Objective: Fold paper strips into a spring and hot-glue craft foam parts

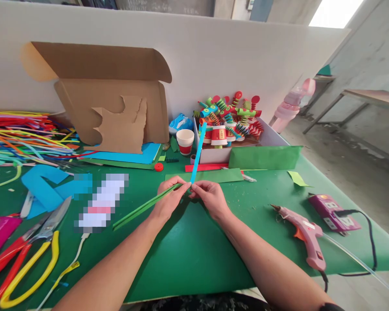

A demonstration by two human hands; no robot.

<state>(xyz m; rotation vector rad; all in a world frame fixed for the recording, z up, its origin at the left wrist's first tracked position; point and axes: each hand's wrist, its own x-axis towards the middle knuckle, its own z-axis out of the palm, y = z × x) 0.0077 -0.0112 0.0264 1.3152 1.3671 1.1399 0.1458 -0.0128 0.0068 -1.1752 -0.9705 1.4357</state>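
In the head view, the left hand (171, 194) is closing its thumb and fingers around a green strip (139, 210), which is trailing down and leftward over the table (188, 263). The right hand (210, 196) is pinching the lower end of a blue strip (199, 153) at its fingertips, its other fingers curling in. Both hands are nearly meeting above the table's middle. The blue strip is rising from between them, flat, narrow and straight; the green one is showing two layers (folded or separate, I cannot tell). Beyond, a white box (214, 156) is holding springy pleated-paper figures (218, 136) on red-and-white cups. Torn-edged brown cardboard (126, 125) is leaning at the left, and a pink plastic glue gun (306, 233) is lying on the smooth green tabletop at the right.
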